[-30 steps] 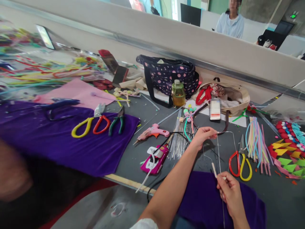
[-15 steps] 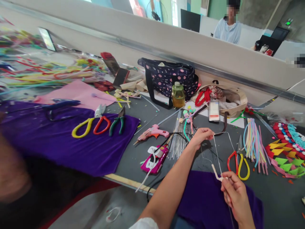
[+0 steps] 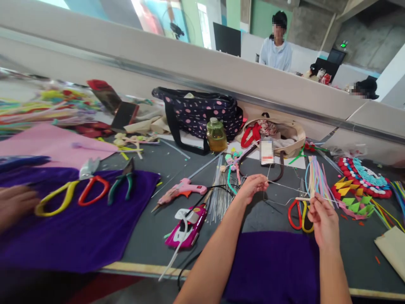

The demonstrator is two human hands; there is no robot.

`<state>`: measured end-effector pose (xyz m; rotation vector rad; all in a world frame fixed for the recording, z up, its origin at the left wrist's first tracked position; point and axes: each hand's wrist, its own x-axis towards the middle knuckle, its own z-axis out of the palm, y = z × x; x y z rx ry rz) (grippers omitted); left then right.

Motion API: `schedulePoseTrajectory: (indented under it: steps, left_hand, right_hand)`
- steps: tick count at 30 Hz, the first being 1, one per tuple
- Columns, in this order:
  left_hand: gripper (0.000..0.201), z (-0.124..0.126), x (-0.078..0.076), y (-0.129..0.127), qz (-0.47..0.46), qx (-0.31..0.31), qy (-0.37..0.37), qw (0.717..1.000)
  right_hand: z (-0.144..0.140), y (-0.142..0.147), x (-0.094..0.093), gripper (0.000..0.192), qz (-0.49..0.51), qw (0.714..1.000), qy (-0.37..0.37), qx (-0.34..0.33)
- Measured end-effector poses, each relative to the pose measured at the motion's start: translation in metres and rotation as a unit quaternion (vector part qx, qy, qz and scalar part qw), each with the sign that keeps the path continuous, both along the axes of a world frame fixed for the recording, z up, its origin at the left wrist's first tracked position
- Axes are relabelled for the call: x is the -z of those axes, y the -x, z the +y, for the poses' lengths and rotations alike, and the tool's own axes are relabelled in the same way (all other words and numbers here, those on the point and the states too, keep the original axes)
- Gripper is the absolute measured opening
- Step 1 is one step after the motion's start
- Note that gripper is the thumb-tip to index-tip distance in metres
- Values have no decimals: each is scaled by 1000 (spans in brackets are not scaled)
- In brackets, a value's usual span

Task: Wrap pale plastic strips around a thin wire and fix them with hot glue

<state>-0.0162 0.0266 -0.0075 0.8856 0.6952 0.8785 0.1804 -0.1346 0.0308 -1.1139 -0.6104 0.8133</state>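
Observation:
My left hand (image 3: 252,187) pinches one end of a thin bent metal wire (image 3: 284,187) above the grey table. My right hand (image 3: 323,218) grips the wire's other end, where a cream-coloured wrap covers it. The wire runs roughly level between the two hands. Just beyond my right hand lie red-and-yellow-handled scissors (image 3: 299,214) and a bundle of pastel pipe cleaners (image 3: 316,177). A purple cloth (image 3: 272,266) lies below my forearms.
A pink glue gun (image 3: 180,191), a magenta tool (image 3: 186,226) and a bunch of wires (image 3: 220,192) lie left of my hands. Scissors and pliers (image 3: 122,182) rest on a purple cloth (image 3: 79,236) where another person's hand (image 3: 14,204) reaches in. Bags (image 3: 202,112) and a bottle (image 3: 216,135) stand behind.
My right hand rose and moved right, turning the wire from upright to nearly level. The view shifted right and upward; another person's hand now shows at the left.

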Motion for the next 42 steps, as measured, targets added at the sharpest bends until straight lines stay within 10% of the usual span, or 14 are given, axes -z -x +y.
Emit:
schedulePoseTrajectory:
  steps: [10,34,42]
  left_hand:
    - [31,1,3,1,13,-39,-41,998]
    - [46,-7,-1,-6,-46,-44,-6,998]
    - [40,-3,4,-4,7,-82,2,997]
  right_hand:
    - [49,-13,21,30,0,998,-1,64]
    - [47,-10,38,31,73,995,-20,59]
    - [31,-7,25,35,59,995,-27,-79]
